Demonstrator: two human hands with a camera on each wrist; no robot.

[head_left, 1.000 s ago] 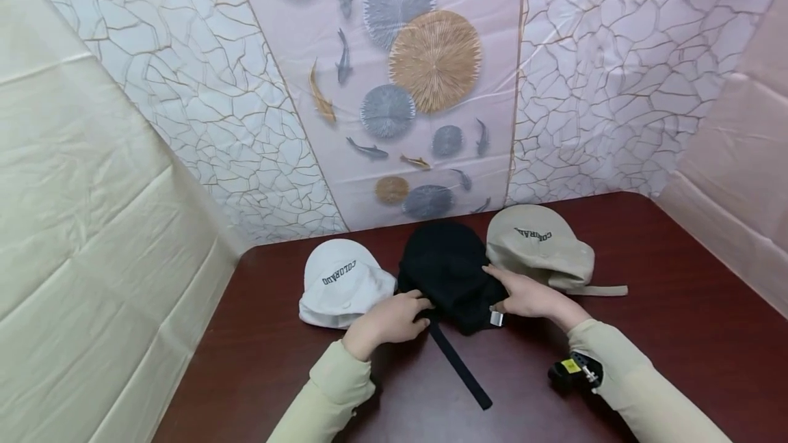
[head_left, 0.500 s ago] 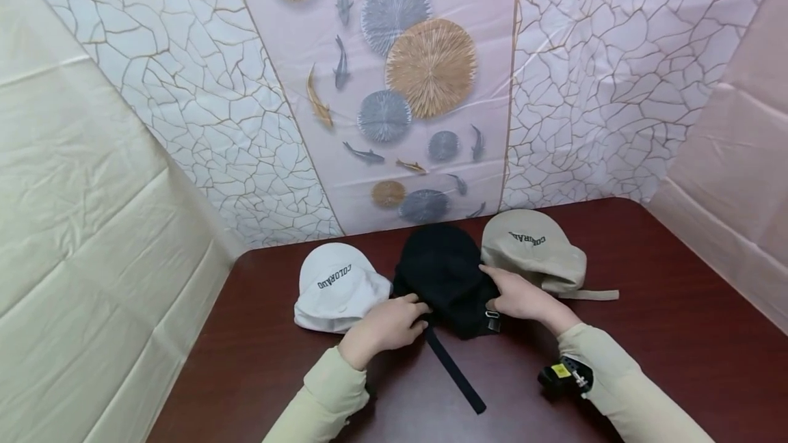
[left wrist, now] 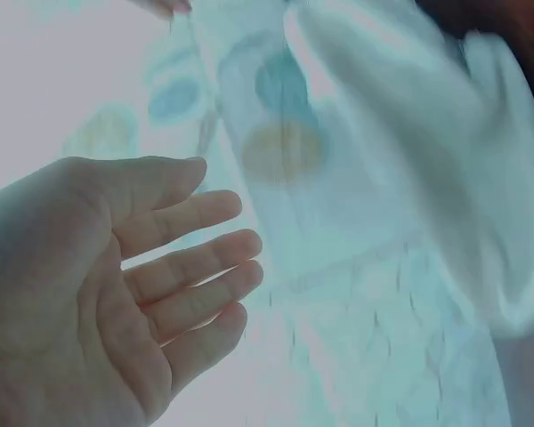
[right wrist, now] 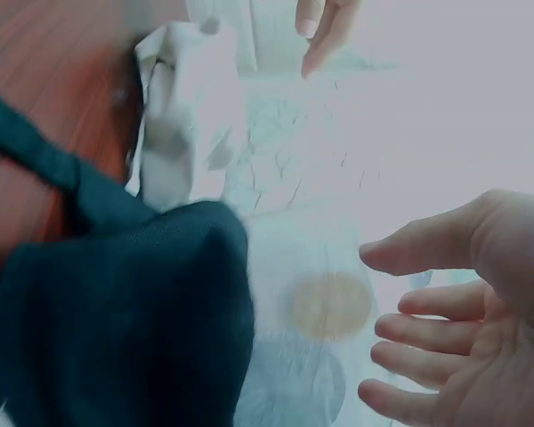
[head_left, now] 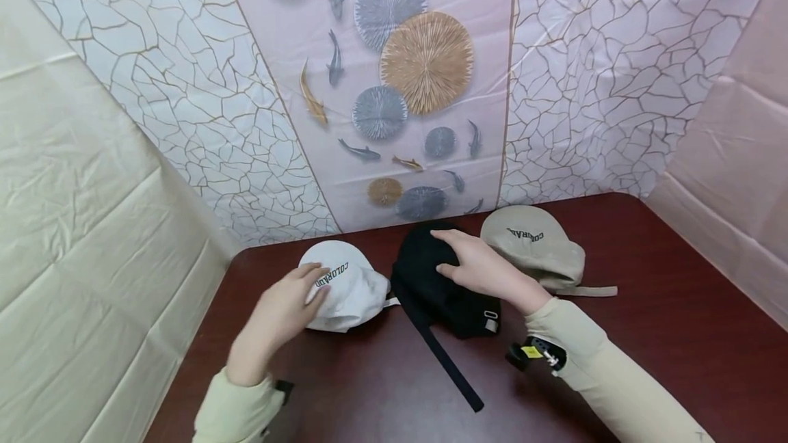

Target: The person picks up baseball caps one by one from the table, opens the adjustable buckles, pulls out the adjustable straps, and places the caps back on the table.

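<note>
Three caps stand in a row on the dark red table. In the middle is a black cap [head_left: 425, 279], its loose strap [head_left: 452, 371] stretched toward the front and a metal buckle [head_left: 490, 320] at its right side. My right hand [head_left: 477, 265] hovers over the black cap, fingers loosely extended; the right wrist view shows a gap between them. To the left sits a white cap [head_left: 351, 296] lettered COLORADO. My left hand [head_left: 280, 310] is raised in front of it, fingers relaxed and holding nothing, apart from the white cap in the left wrist view.
A beige cap [head_left: 532, 245] with the same lettering stands right of the black one, its strap [head_left: 591, 290] lying to the right. The table [head_left: 345, 388] reaches back to a patterned cloth wall [head_left: 425, 156]. Pale cloth hangs at both sides.
Both hands have let go of the black cap's lower edge. My left hand has moved left to the white cap; my right hand has risen up and left over the black cap.
</note>
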